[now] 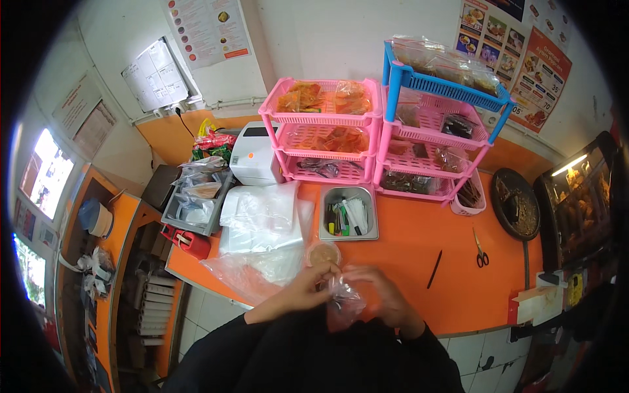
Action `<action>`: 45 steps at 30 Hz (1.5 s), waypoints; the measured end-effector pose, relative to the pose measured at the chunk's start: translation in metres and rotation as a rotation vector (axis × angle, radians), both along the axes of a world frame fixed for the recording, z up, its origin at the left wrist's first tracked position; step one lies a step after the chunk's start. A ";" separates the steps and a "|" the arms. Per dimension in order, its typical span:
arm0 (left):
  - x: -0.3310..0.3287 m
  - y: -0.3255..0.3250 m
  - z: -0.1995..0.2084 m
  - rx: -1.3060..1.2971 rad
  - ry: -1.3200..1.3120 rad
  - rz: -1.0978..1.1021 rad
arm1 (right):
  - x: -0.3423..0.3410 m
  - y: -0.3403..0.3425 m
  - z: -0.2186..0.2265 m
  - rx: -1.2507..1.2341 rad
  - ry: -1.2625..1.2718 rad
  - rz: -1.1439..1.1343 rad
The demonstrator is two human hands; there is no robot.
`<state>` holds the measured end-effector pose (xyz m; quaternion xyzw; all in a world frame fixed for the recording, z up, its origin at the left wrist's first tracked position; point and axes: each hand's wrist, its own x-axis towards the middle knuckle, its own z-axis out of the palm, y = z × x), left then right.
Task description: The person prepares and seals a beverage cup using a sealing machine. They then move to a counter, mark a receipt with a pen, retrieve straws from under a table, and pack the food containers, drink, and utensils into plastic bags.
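Between left grip [306, 288], right grip [391, 303], clear bag [346, 304]

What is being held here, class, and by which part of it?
A clear plastic bag, held near its upper edge: the left hand pinches its left side; the right hand is at its upper right, its grip too blurred to tell.

Round tub [324, 253] partly hidden by the hands [308, 288], clear bag [346, 302] blurred, wall poster [208, 33] cut off at top
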<state>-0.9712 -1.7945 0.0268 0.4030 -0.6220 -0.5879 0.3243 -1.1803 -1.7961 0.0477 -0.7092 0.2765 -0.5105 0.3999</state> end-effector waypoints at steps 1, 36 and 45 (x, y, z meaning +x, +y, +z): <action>-0.001 0.000 -0.003 -0.187 0.023 0.024 | 0.007 0.001 0.006 0.010 -0.058 0.048; 0.079 -0.022 -0.018 -0.147 -0.353 -0.299 | 0.043 -0.031 0.006 -0.411 0.445 0.618; 0.112 0.015 -0.055 -0.318 -0.946 0.077 | 0.090 -0.044 -0.121 -0.443 0.901 -0.183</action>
